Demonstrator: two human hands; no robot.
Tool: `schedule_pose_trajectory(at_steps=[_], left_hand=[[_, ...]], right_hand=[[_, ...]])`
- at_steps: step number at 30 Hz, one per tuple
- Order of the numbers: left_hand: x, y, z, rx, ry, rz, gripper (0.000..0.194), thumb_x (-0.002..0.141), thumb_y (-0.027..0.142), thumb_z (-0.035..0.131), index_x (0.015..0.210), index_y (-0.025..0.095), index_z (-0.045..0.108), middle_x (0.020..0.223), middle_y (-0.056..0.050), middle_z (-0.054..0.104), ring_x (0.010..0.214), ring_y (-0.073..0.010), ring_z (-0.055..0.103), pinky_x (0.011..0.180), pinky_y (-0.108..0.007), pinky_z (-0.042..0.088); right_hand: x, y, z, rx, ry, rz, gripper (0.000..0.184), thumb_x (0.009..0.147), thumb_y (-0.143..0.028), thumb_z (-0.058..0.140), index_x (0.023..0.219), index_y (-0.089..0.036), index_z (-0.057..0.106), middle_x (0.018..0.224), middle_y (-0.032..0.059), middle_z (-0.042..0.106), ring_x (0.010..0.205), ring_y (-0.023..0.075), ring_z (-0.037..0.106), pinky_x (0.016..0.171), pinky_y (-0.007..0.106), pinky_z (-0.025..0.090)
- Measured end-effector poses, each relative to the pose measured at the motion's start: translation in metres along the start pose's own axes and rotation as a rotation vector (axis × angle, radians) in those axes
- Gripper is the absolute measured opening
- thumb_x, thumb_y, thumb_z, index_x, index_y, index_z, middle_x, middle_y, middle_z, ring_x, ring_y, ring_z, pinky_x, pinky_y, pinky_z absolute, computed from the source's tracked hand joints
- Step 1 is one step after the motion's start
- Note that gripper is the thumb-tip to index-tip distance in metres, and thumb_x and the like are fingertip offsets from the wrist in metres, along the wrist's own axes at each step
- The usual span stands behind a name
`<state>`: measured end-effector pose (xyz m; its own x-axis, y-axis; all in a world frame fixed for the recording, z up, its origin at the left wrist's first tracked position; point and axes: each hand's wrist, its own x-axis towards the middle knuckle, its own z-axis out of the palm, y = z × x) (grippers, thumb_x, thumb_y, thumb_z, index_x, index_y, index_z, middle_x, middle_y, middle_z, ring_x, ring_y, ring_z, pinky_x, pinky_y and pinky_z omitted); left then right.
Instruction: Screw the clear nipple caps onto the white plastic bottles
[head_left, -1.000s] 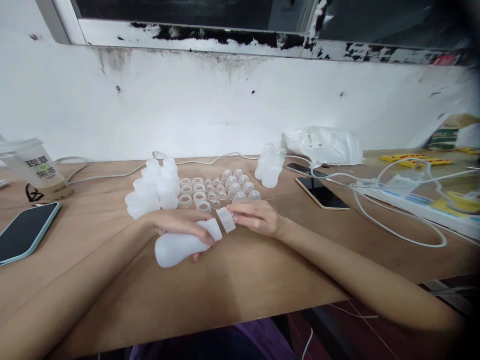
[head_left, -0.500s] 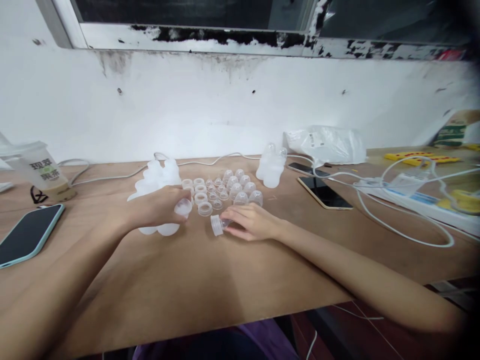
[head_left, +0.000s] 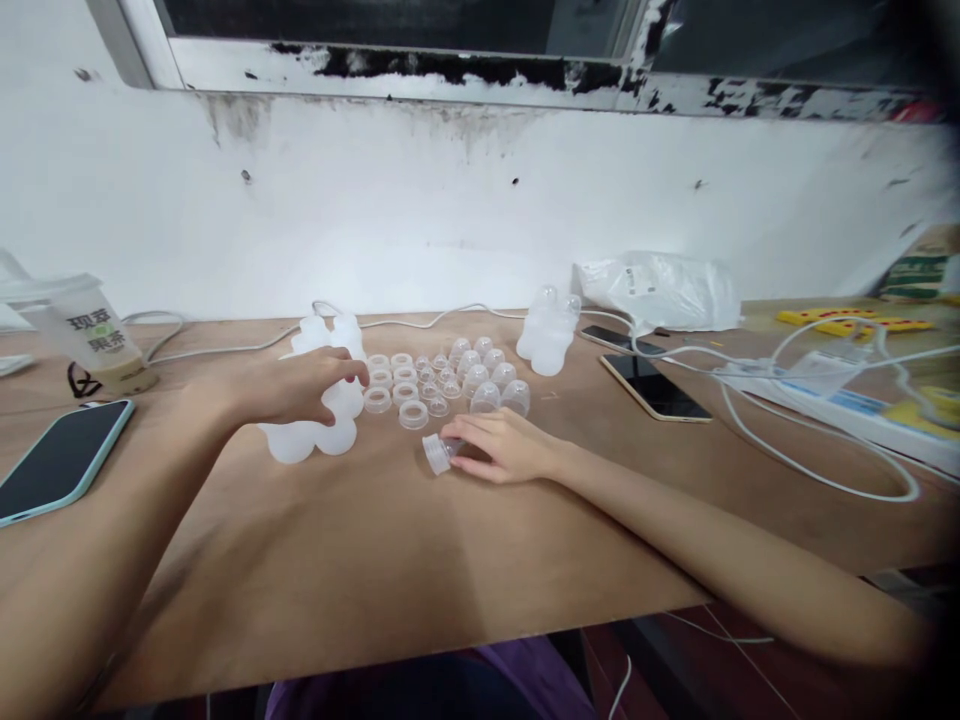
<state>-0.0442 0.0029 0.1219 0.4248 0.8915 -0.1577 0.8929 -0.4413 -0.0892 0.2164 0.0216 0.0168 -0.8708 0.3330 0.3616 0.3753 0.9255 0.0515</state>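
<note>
My left hand (head_left: 292, 388) is over a cluster of frosted white baby bottles (head_left: 294, 440), its thumb and fingers apart and nothing between them. Low over the table, my right hand (head_left: 506, 445) grips a bottle nipple fitted in a white screw ring (head_left: 435, 455), the ring facing left. Rows of loose screw rings (head_left: 413, 414) stand beside the bottles. Right of those lie small clear nipples (head_left: 439, 406), followed by clear dome caps (head_left: 485, 396). A few assembled bottles (head_left: 545, 345) with domed tops stand farther back.
On the left are a drink cup (head_left: 101, 335) and a phone (head_left: 67, 460). At the right lie another phone (head_left: 652, 387), a white plastic bag (head_left: 660, 290), a power strip (head_left: 810, 395) and looping white cables (head_left: 825, 490). The table's front edge (head_left: 420, 654) runs near my lap.
My left hand has carried a bottle from the table's middle to the bottle cluster and let go of it. My right hand moved slightly down and left, still holding the ringed nipple.
</note>
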Motion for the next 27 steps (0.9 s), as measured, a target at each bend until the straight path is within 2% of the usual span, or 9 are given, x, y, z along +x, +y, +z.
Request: schedule_pose_trajectory(at_steps=[3,6,9,12,15,18,23,27], left_hand=[[-0.001,0.001,-0.004,0.042,0.018,0.023,0.041,0.065,0.022,0.053,0.105,0.025,0.046,0.109,-0.003,0.047,0.095,-0.0201,0.047,0.077,-0.03,0.038],[-0.001,0.015,0.0,0.096,0.143,0.051,0.039,0.067,0.024,0.053,0.105,0.022,0.047,0.108,-0.005,0.046,0.097,-0.0224,0.045,0.08,-0.033,0.038],[0.005,0.047,0.024,0.094,0.349,0.122,0.034,0.073,0.027,0.048,0.104,0.014,0.046,0.105,-0.01,0.046,0.1,-0.0235,0.043,0.083,-0.034,0.037],[0.016,0.082,0.059,0.017,0.364,0.222,0.033,0.076,0.033,0.045,0.1,0.01,0.045,0.1,-0.012,0.048,0.094,-0.0223,0.046,0.078,-0.032,0.041],[0.025,0.099,0.079,0.073,0.392,0.202,0.027,0.081,0.025,0.038,0.101,0.008,0.043,0.097,-0.014,0.05,0.096,-0.025,0.045,0.078,-0.036,0.04],[0.026,0.099,0.079,0.046,0.357,0.17,0.022,0.08,0.02,0.041,0.098,0.009,0.043,0.096,-0.013,0.053,0.094,-0.0246,0.046,0.076,-0.034,0.042],[0.023,0.085,0.073,-0.009,0.266,0.119,0.027,0.077,0.018,0.043,0.103,0.01,0.038,0.094,-0.012,0.054,0.088,-0.0232,0.052,0.065,-0.03,0.044],[0.027,0.07,0.08,0.02,0.219,0.067,0.026,0.076,0.014,0.036,0.102,0.011,0.04,0.088,-0.011,0.056,0.075,-0.0215,0.057,0.058,-0.03,0.044]], right_hand=[[0.0,0.0,0.0,0.016,-0.012,0.015,0.028,0.083,-0.032,0.036,0.101,-0.013,0.046,0.094,0.0072,0.059,0.074,0.0121,0.056,0.061,0.023,0.04],[0.002,-0.002,0.003,0.034,-0.013,0.081,0.027,0.083,-0.032,0.036,0.099,-0.013,0.046,0.091,0.0064,0.059,0.073,0.0125,0.055,0.06,0.023,0.039],[0.005,-0.007,0.009,0.024,-0.021,0.182,0.024,0.082,-0.032,0.037,0.096,-0.013,0.046,0.085,0.0053,0.058,0.065,0.0119,0.054,0.056,0.023,0.037],[0.009,-0.011,0.017,0.03,-0.039,0.258,0.022,0.083,-0.03,0.036,0.092,-0.013,0.047,0.08,0.0056,0.059,0.062,0.0128,0.054,0.054,0.024,0.037],[0.012,-0.012,0.022,0.085,-0.028,0.272,0.023,0.086,-0.026,0.031,0.091,-0.012,0.048,0.079,0.0069,0.059,0.065,0.0139,0.055,0.058,0.025,0.04],[0.015,-0.011,0.024,0.112,-0.021,0.21,0.023,0.086,-0.024,0.03,0.094,-0.011,0.049,0.085,0.0085,0.059,0.07,0.0141,0.056,0.061,0.025,0.042],[0.013,-0.003,0.02,0.02,-0.008,0.096,0.023,0.085,-0.019,0.033,0.101,-0.013,0.048,0.093,0.0068,0.058,0.074,0.0126,0.055,0.061,0.023,0.043],[0.008,0.01,0.005,-0.207,0.053,0.146,0.024,0.085,-0.02,0.034,0.103,-0.014,0.05,0.095,0.0072,0.057,0.087,0.0169,0.051,0.07,0.028,0.042]])
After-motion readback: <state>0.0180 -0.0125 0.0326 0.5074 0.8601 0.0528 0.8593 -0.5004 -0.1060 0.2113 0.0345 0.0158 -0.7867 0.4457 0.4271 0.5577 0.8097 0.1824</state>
